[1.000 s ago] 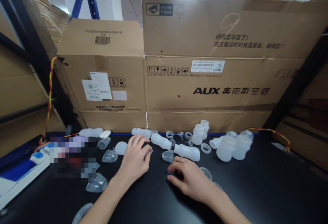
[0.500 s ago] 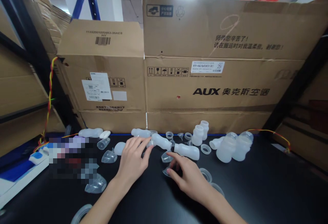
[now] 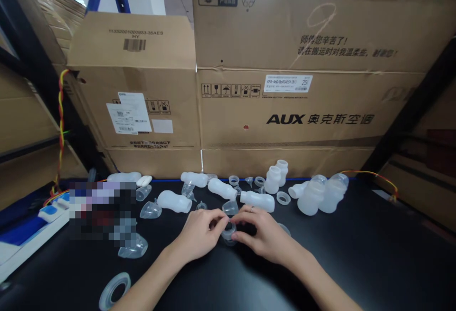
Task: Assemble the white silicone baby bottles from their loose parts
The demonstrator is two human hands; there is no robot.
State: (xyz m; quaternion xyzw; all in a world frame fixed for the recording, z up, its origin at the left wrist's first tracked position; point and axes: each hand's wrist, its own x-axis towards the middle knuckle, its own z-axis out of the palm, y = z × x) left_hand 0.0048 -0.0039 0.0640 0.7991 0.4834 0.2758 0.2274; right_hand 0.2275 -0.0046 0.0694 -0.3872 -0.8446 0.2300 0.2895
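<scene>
Both hands meet over the black table around a small clear plastic ring, with another clear part showing just under it. My left hand pinches its left side between thumb and fingers. From the right, my right hand grips the same piece, thumb low and fingers above. Just beyond lies a clear cap. Frosted bottles lie on their sides behind the hands, one left, one in the middle and one right. A larger ring is partly hidden behind my right hand.
Several frosted bottles stand at the back right, including a capped one. Clear caps and a large ring lie on the left. A cardboard wall closes the back. A white power strip runs along the left edge.
My left hand has come back toward me from among the bottles and joined my right hand at the clear ring. The view has tilted down slightly.
</scene>
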